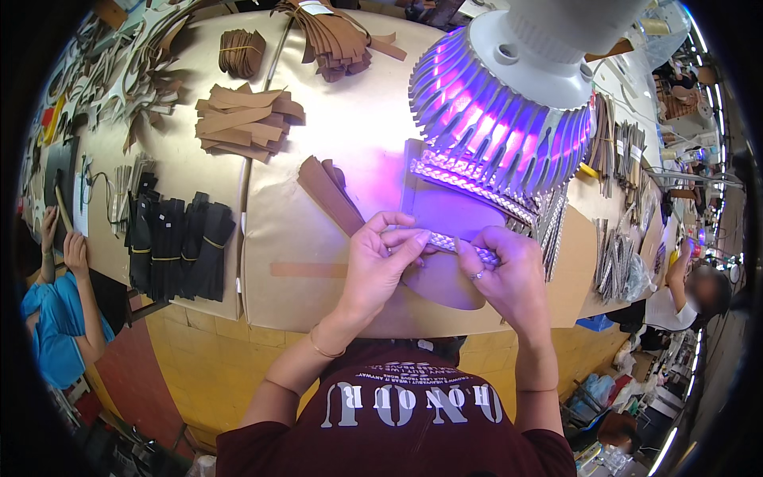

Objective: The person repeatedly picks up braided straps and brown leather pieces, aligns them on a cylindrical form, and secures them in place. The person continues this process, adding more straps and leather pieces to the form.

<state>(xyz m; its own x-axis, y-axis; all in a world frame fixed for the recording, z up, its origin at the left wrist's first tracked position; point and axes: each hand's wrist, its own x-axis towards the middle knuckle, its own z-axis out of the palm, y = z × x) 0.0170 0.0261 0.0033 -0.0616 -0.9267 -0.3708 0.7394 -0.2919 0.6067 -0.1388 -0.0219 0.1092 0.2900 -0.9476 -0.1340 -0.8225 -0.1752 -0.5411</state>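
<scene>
Centrally, narrow woven silvery braid strip (453, 243) spans both hands, long axis left-right, over a purple-lit leather piece (449, 216). Left hand (381, 266) fingers pinch its left end; right hand (509, 274) pinches the right end. Finned lamp (509, 103) just above, brown strap bundles (246, 119) farther left.

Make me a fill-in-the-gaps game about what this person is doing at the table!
1. Both hands, the left hand and the right hand, hold one braided ____ between them.
2. The lamp above the table shines ____ light.
3. The bundles of strips left of the hands are ____ in colour.
4. The ring sits on the ____ hand.

Missing words: strap; purple; black; right
</scene>
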